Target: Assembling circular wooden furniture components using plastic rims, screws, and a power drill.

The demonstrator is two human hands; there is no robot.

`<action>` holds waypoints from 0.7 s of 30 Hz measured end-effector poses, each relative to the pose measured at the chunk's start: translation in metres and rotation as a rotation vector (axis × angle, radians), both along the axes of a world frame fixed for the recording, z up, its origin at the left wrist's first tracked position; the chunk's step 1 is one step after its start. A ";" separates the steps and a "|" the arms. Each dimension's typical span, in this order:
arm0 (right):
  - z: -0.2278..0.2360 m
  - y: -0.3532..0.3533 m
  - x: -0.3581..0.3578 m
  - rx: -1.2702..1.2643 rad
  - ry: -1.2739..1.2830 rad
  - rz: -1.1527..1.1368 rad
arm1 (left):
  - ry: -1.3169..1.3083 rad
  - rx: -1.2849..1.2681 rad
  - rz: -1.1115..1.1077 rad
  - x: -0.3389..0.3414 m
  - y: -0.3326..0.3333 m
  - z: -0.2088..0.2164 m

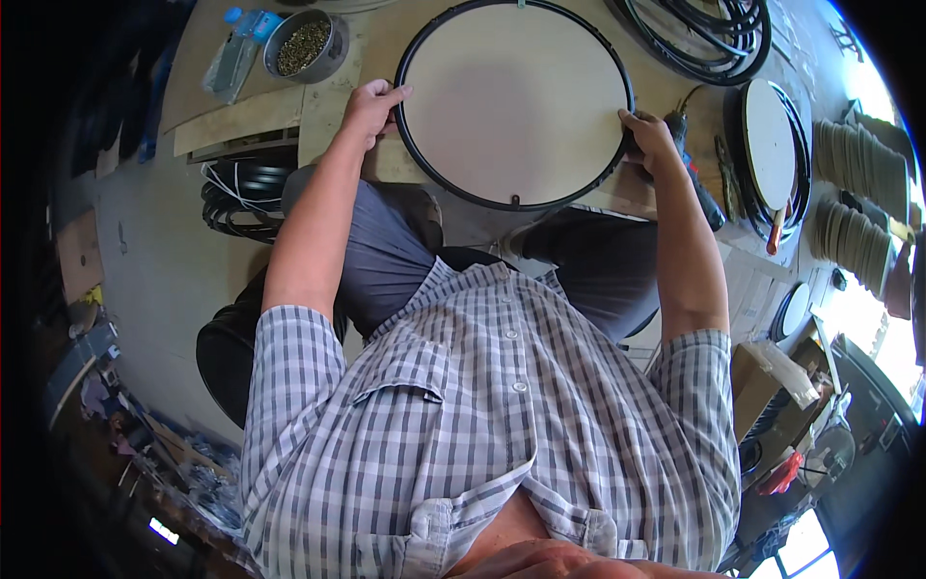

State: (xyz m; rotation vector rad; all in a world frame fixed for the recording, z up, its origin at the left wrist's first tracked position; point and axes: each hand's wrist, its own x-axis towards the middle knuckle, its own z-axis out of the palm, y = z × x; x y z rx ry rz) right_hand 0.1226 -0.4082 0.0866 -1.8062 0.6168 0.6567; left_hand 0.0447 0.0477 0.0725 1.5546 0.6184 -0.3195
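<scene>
both our hands are on one piece: a round pale panel (516, 106) edged with a black rim (542, 204), held over the front of the wooden worktable (390, 160), its near edge jutting past the boards toward our lap. left hand (372, 110) pinches the rim at the left side, thumb on top; right hand (648, 138) closes on the opposite side, fingers mostly hidden beneath. whether the table takes any weight, we cannot tell. we judge the step in hand to be steadying and handling the rimmed panel; a next move would call for an even grip, both sides level. the panel looks flat, cream, with a dusky pinkish patch mid-face; rim dark and narrow, seemingly seated all round, with a small dark clip (515, 201) at the near edge. a power drill (702, 188) lies beside our right forearm.
</scene>
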 end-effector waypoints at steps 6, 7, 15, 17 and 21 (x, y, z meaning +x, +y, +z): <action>0.015 0.001 0.001 -0.061 0.030 0.067 | 0.017 0.098 -0.023 -0.001 -0.004 0.009; 0.014 -0.001 0.000 -0.062 0.028 0.072 | 0.015 0.098 -0.018 0.000 -0.002 0.008; 0.015 -0.010 0.002 -0.094 0.047 0.113 | 0.112 0.070 -0.019 0.007 -0.008 0.016; 0.010 -0.001 0.001 -0.129 -0.035 0.123 | -0.019 0.259 0.016 0.006 0.008 -0.017; -0.010 -0.012 -0.004 -0.393 -0.336 0.204 | -0.453 0.894 -0.326 0.017 -0.016 -0.009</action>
